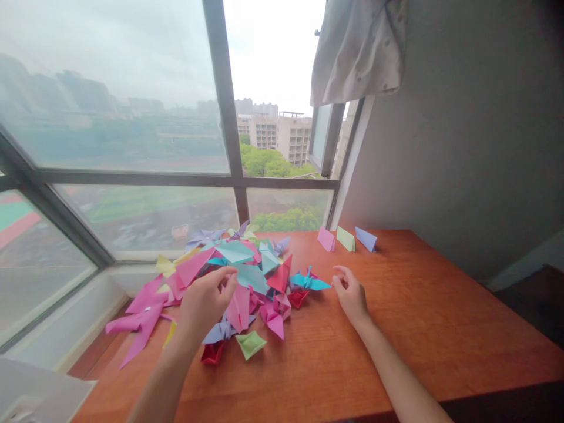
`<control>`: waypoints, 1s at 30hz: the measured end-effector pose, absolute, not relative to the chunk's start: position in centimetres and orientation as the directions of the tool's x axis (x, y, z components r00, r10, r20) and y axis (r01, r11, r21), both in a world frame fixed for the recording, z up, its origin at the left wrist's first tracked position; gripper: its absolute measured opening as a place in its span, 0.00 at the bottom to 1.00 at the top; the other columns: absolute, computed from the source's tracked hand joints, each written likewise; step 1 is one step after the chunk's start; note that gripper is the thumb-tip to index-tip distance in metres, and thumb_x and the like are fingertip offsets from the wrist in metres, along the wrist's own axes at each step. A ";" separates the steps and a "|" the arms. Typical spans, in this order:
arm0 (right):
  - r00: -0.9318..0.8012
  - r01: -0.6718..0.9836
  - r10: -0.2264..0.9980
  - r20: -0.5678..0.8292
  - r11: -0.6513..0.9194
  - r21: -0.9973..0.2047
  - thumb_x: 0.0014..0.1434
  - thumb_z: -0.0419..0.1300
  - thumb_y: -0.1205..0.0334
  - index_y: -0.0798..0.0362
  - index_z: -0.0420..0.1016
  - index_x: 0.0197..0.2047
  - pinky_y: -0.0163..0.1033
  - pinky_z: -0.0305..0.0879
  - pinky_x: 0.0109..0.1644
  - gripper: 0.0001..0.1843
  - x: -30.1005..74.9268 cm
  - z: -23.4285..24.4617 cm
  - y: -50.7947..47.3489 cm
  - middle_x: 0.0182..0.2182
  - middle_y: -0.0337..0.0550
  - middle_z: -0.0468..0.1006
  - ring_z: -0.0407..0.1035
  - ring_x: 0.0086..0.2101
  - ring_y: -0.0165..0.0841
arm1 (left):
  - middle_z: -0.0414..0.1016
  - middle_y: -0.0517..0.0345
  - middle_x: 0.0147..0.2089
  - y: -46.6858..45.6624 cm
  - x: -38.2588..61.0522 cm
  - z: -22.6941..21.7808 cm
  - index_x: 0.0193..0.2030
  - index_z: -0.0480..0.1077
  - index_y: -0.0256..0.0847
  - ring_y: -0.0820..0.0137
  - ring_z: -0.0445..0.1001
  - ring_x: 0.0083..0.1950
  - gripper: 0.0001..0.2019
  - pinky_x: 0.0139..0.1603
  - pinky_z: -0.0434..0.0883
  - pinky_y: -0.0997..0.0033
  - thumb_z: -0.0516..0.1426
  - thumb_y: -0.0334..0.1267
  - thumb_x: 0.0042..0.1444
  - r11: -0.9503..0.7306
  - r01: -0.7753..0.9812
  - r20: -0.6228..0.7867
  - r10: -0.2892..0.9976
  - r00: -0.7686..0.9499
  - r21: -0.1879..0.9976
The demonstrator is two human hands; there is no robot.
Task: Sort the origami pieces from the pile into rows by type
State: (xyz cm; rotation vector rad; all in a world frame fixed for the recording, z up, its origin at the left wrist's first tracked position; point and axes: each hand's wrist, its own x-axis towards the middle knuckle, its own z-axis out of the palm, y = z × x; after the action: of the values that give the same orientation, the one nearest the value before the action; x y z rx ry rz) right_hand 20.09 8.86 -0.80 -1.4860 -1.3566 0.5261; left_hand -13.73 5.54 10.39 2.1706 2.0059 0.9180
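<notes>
A heap of folded coloured paper lies on the wooden table (423, 305). My left hand (209, 296) is over the heap's near side, fingers loosely curled, with nothing visible in it. Close by it are a pink paper plane (239, 308) and a light-blue folded paper (251, 278). To the right of the heap is my right hand (351, 294), its fingers bent and a little apart. Its fingertips are beside the wing tip of a blue paper crane (308, 281); I cannot tell whether they touch. A green paper boat (251, 345) and a red one (212, 353) sit at the near edge.
Three folded paper tents stand in a row at the back: pink (326, 239), green (346, 239) and purple (366, 239). A large pink pinwheel-like paper (143, 317) lies at the left. Windows (132, 223) border the table, and a grey curtain (359, 53) hangs above.
</notes>
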 end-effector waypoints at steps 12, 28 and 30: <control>0.285 0.403 0.915 0.286 0.156 -0.902 0.56 0.55 0.51 0.53 0.70 0.51 0.39 0.68 0.37 0.22 20.2 -1.0 9.2 0.27 0.39 0.78 0.72 0.29 0.35 | 0.81 0.56 0.31 5.9 -15.1 10.3 0.31 0.76 0.43 0.64 0.77 0.32 0.18 0.30 0.62 0.74 0.49 0.48 0.62 -0.280 0.889 0.190 0.956 0.224 0.361; 0.238 0.327 0.927 0.289 0.204 -0.923 0.58 0.57 0.49 0.53 0.74 0.46 0.39 0.69 0.36 0.19 18.9 0.9 8.0 0.31 0.42 0.78 0.72 0.30 0.36 | 0.77 0.61 0.24 2.1 -14.1 11.4 0.33 0.75 0.40 0.69 0.74 0.27 0.17 0.28 0.64 0.75 0.51 0.47 0.62 -0.144 0.891 0.498 0.861 -0.101 0.430; 0.147 0.353 0.921 0.360 0.291 -0.889 0.60 0.56 0.51 0.52 0.75 0.45 0.38 0.69 0.37 0.16 18.1 2.5 6.9 0.34 0.43 0.79 0.73 0.34 0.36 | 0.80 0.59 0.29 1.6 -13.1 11.6 0.36 0.76 0.40 0.67 0.77 0.30 0.16 0.30 0.68 0.74 0.52 0.48 0.62 -0.199 0.844 0.523 0.845 -0.109 0.498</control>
State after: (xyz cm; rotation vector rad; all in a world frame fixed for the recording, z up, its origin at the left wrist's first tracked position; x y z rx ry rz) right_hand 18.14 6.87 2.45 -1.2697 -1.4208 0.6287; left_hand -13.06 1.57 11.60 2.0960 1.9866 1.2325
